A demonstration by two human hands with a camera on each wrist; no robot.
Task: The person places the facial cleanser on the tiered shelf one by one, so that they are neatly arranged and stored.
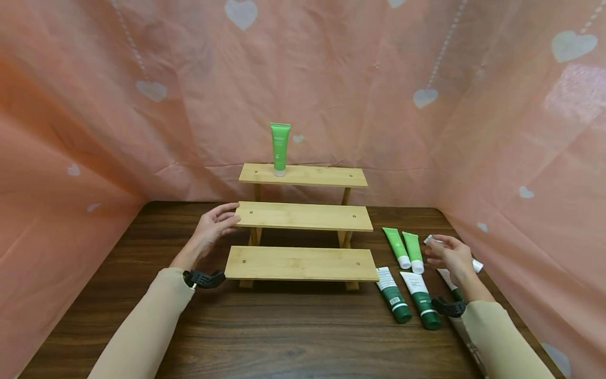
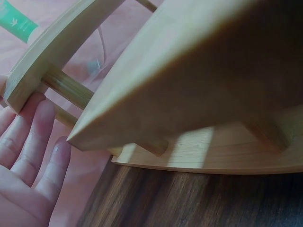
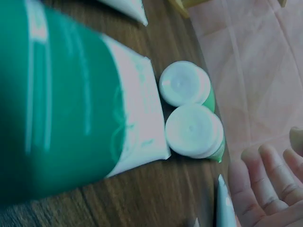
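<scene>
A three-tier wooden display stand [image 1: 304,217] stands on the table. My left hand [image 1: 215,226] holds the left end of its middle board, and the left wrist view shows the fingers [image 2: 42,118] at the board's edge. One green tube [image 1: 280,147] stands cap down on the top board, left of its middle. My right hand [image 1: 452,258] hovers over a white tube [image 1: 477,265] at the right, partly hidden by the hand. In the right wrist view its fingers [image 3: 270,179] are loosely bent, thumb apart, beside a pale tube [image 3: 225,208].
Two green tubes [image 1: 396,247] with white caps lie right of the stand. Nearer lie white and dark green tubes [image 1: 420,300], one partly under the right wrist. Pink cloth [image 1: 322,105] with white hearts encloses the brown table [image 1: 265,337] at the back and sides.
</scene>
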